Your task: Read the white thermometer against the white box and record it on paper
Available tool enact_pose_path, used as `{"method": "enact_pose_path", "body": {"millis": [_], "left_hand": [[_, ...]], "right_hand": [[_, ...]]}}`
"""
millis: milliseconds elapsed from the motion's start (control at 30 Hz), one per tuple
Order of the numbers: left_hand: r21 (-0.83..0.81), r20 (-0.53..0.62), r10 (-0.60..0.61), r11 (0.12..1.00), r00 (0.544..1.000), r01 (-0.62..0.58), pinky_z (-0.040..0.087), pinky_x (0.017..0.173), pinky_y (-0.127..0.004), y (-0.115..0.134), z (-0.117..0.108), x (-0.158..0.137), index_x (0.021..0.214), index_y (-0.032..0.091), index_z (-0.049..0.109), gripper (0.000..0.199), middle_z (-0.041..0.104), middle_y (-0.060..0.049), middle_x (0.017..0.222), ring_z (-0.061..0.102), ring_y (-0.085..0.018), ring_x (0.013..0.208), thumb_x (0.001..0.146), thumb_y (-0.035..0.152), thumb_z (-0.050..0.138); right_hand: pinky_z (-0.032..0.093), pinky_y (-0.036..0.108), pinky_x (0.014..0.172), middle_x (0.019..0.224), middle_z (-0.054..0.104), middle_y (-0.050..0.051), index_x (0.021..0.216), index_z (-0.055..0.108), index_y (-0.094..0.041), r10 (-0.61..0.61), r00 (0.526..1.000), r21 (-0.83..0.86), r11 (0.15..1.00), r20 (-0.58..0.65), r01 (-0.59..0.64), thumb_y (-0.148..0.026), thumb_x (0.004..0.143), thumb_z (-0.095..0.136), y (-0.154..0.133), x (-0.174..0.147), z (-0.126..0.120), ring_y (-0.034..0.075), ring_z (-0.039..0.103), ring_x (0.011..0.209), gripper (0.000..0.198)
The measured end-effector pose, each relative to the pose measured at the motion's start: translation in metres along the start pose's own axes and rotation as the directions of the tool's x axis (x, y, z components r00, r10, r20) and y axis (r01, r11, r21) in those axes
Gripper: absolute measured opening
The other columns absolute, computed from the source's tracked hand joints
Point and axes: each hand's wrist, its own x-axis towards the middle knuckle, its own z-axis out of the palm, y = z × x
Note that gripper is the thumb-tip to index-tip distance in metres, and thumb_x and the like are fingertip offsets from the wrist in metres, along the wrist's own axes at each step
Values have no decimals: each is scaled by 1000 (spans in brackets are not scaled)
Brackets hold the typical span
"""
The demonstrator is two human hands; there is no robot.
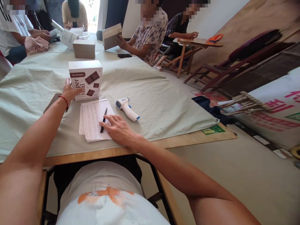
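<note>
My left hand [69,92] grips the lower left edge of a white box [92,72] printed with brown chocolate squares and the words "Super Meal". Its thumb lies across the front, while the other fingers are at the left side. The box stands upright on the cloth-covered table. My right hand [118,128] rests flat on a stack of handwritten paper sheets [91,125], fingers spread. Under its fingertips lies a black pen [103,122], touched but not wrapped by the fingers. To the right of the papers is a white and blue infrared thermometer [127,108].
A flat dark-edged object [52,102] lies partly behind my left wrist. Farther back are a closed cardboard box [83,49], a black phone [124,56] and a white fan-like item [67,37]. Several people sit around; one holds a cardboard box [112,36]. A wooden chair [217,70] stands at right.
</note>
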Motion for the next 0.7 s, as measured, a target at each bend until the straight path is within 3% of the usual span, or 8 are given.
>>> {"method": "enact_pose_path", "body": {"millis": [100, 267, 400, 500, 567, 633, 700], "left_hand": [[-27, -59, -77, 997, 995, 76, 60, 97, -48, 3, 0, 8, 105, 23, 51, 65, 69, -6, 113, 71, -27, 109, 53, 13, 88], [22, -125, 11, 1000, 992, -8, 63, 96, -47, 23, -10, -24, 107, 25, 56, 61, 69, -7, 118, 71, -30, 112, 58, 28, 93], [-110, -66, -106, 989, 992, 98, 65, 92, -49, 37, -5, -65, 102, 23, 65, 54, 75, -8, 115, 73, -32, 112, 66, 56, 87], [-145, 35, -155, 977, 987, 159, 65, 89, -49, 38, 2, -86, 99, 20, 71, 58, 78, -10, 107, 75, -34, 106, 61, 59, 91], [-163, 103, -137, 975, 985, 153, 65, 90, -47, 37, 6, -91, 101, 19, 73, 61, 80, -10, 104, 76, -33, 103, 58, 59, 93], [-196, 148, -115, 970, 982, 143, 64, 91, -45, 36, 9, -91, 105, 18, 75, 65, 81, -10, 104, 76, -32, 101, 58, 59, 94], [-225, 160, -102, 965, 982, 137, 63, 90, -43, 35, 10, -90, 106, 18, 75, 68, 81, -10, 103, 77, -31, 99, 57, 60, 95]], "right_hand": [[46, 46, 106, 146, 60, 20, 132, 70, -20, 14, 1000, 29, 999, -13, -14, -6, 90, 50, 0, -3, 6, 31, 56, 130, 49], [47, 47, 106, 145, 62, 21, 133, 69, -19, 58, 998, -6, 998, -35, -58, -9, 93, 48, -1, 0, 10, 32, 58, 129, 46], [47, 47, 106, 145, 62, 22, 138, 66, -16, 50, 998, 0, 999, -30, -50, -9, 93, 47, -3, -2, 3, 33, 60, 127, 50], [48, 46, 105, 143, 65, 20, 134, 69, -18, 62, 998, 44, 997, -26, -61, -9, 92, 47, 4, -3, -8, 32, 61, 126, 49], [48, 45, 104, 138, 68, 19, 125, 73, -17, 163, 987, 58, 985, -11, -162, -11, 93, 47, 14, 0, -17, 31, 62, 122, 41], [48, 44, 103, 139, 65, 22, 123, 72, -13, 367, 930, 24, 930, 3, -367, -18, 96, 48, 27, 6, -25, 33, 61, 123, 37], [48, 47, 102, 146, 57, 28, 137, 62, -6, 589, 807, -32, 808, 41, -589, -30, 97, 54, 44, 14, -29, 37, 58, 127, 47]]}}
